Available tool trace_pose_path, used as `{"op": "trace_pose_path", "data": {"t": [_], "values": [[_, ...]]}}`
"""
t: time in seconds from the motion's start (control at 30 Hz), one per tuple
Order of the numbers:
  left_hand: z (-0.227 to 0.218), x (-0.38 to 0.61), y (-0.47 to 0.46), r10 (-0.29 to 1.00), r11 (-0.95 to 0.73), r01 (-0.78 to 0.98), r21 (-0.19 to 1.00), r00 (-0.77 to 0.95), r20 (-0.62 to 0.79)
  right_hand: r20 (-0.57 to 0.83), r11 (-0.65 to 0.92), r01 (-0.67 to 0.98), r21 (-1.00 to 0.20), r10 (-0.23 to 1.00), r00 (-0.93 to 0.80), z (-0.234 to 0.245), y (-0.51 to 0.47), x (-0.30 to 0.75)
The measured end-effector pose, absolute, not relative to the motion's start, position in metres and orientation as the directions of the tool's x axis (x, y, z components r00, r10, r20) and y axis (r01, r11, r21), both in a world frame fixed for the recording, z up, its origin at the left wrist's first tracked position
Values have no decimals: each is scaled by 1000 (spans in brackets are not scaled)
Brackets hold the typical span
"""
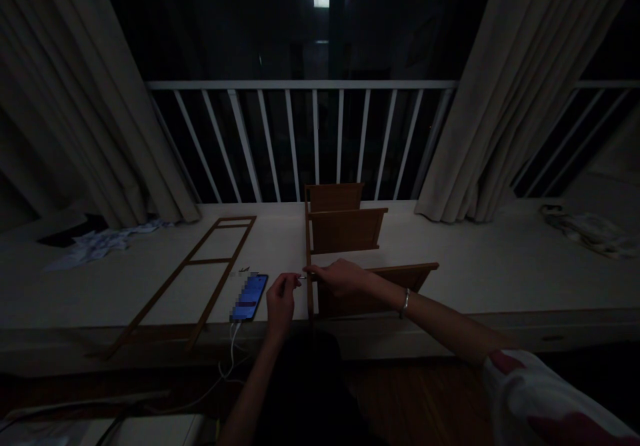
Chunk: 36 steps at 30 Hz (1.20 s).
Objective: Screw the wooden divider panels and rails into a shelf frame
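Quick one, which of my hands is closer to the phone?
Your left hand: it's just right of the phone, apart from it. Your right hand is farther right, at the wooden frame with panels.

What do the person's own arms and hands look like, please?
The left hand and right hand are ungloved. A silvery bracelet and a whitish sleeve with dark reddish patches are worn on the right arm; the left forearm is bare.
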<state>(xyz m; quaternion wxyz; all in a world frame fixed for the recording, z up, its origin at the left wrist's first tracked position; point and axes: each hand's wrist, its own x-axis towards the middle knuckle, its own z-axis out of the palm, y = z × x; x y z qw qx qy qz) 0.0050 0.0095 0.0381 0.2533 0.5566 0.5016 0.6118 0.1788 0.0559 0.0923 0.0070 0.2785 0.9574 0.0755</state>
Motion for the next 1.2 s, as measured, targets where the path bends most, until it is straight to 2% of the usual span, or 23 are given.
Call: {"op": "trace_pose_path", "data": {"t": [0.43,0.6,0.77,1.2], "values": [[40,4,10,920,-248,13,969,-308,240,7,833,533,148,538,-843,91,58,177],[31,5,7,938,-218,-74,973,-293,188,-23,826,544,150,553,-833,92,57,177],[17,2,9,959,-198,-157,968,-234,158,21,832,531,159,535,-845,91,57,177],[3,-5,19,965,-179,-159,971,-221,142,-4,823,547,154,554,-833,93,56,176]]}}
